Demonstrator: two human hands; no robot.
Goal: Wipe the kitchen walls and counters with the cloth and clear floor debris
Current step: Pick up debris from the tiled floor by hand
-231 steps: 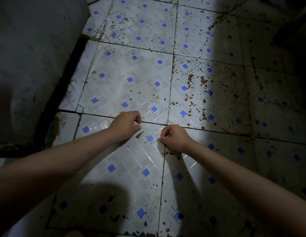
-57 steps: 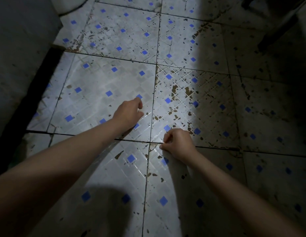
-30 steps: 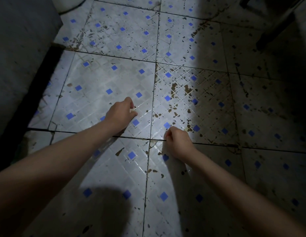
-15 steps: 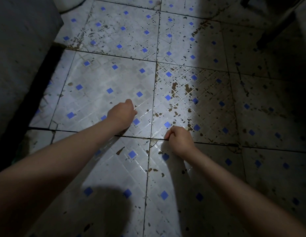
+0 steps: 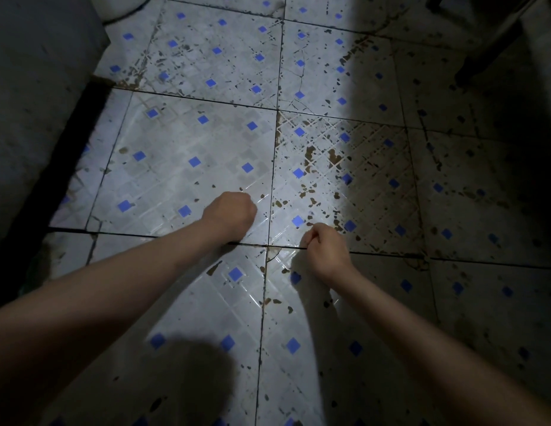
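Observation:
The floor (image 5: 188,139) is white tile with small blue squares. Brown flecks of debris (image 5: 311,201) lie scattered over it, thickest on the tile right of centre. My left hand (image 5: 229,215) rests low over the floor as a curled fist, just left of a grout line. My right hand (image 5: 325,247) hovers on the grout line below the flecks, fingers curled and thumb pressed to the forefinger. I see nothing inside either hand. No cloth is in view.
A grey wall or cabinet side (image 5: 37,103) rises along the left, with a dark gap at its base. A dark furniture leg (image 5: 489,47) stands at the top right in shadow. A white rounded object (image 5: 126,7) sits at the top left.
My left hand has gone from a fingertip pinch at the floor to a closed fist, staying in the same area. My right hand has barely moved.

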